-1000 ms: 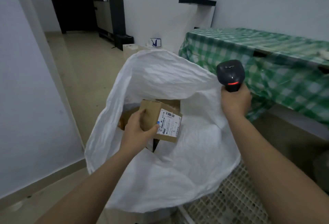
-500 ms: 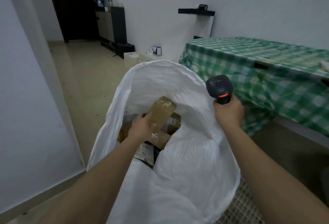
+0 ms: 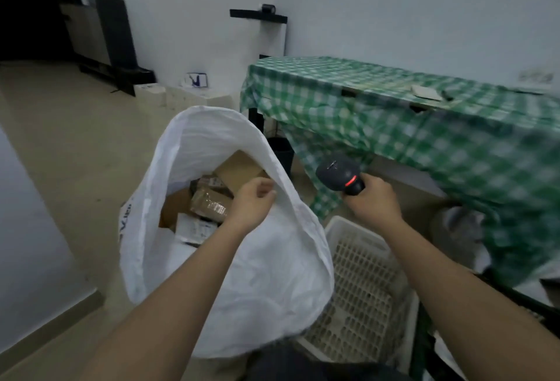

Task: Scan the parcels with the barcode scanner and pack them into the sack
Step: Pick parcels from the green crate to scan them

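Observation:
A large white sack (image 3: 266, 274) stands open on the floor in front of me. Several cardboard parcels (image 3: 239, 170) lie inside it, some with white labels. My left hand (image 3: 253, 201) hovers over the sack's mouth near its right rim, fingers loosely curled and holding nothing. To the right of the sack, my right hand (image 3: 374, 203) grips the handle of a black barcode scanner (image 3: 339, 173), whose red light glows.
A white perforated plastic crate (image 3: 360, 295) sits on the floor right of the sack. Behind it stands a table with a green checked cloth (image 3: 394, 114). Small white boxes (image 3: 181, 95) lie by the far wall. A white wall runs along my left.
My left hand has let go of the cardboard parcel, which now lies in the sack, and has drawn back toward the rim. My right hand with the scanner has dropped lower and moved right.

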A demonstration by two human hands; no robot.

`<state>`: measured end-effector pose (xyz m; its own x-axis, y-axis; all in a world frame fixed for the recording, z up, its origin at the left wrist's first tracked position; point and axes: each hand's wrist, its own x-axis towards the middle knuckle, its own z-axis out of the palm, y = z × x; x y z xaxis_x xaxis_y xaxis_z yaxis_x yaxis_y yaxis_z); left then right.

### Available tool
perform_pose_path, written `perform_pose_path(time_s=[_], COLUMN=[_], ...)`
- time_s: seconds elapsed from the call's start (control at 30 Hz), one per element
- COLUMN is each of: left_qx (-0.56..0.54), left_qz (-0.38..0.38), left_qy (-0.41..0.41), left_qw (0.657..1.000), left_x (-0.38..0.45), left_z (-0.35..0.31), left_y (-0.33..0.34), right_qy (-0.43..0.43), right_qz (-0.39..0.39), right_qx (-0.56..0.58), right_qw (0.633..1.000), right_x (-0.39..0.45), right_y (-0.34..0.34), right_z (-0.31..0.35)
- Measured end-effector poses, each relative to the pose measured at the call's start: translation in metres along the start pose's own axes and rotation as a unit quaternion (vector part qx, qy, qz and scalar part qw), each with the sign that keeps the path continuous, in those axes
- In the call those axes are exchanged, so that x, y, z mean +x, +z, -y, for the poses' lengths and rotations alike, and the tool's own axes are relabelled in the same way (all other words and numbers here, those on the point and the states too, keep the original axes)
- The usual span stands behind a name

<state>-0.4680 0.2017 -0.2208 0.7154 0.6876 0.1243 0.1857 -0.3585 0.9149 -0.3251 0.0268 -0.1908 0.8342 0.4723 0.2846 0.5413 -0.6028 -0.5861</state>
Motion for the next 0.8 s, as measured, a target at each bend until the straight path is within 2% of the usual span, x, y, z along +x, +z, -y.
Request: perform_pose_path(time_s=[0.23,0.43,0.6,0.8], left_qx=[-0.010,0.012,0.047,0.084], left_qz=[0.121,0.239,0.299,0.341], left_qy=[0.051,0.046,0.015,-0.034], left_qw=[0.991,0.970,0.953,0.936], left_x=[-0.061,-0.107,-0.130,-0.139], left_z=[-0.038,-0.057,-0.042,-0.007], left_y=[0.087,0.188,0.289,0.400], right_qy=[0.053,0.116,0.217,0.275], right_qz=[0.041,0.059,0.040,0.062], right_qx=[-0.107,-0.147,-0.131,-0.137], right_qw=[0.992,0.981,0.966,0.950], right_x=[-0.096,-0.156,-0.195,-0.201], right_y=[-0.075,-0.117,-0.122,-0.119], right_z=[-0.086,-0.188,-0.284,-0.376])
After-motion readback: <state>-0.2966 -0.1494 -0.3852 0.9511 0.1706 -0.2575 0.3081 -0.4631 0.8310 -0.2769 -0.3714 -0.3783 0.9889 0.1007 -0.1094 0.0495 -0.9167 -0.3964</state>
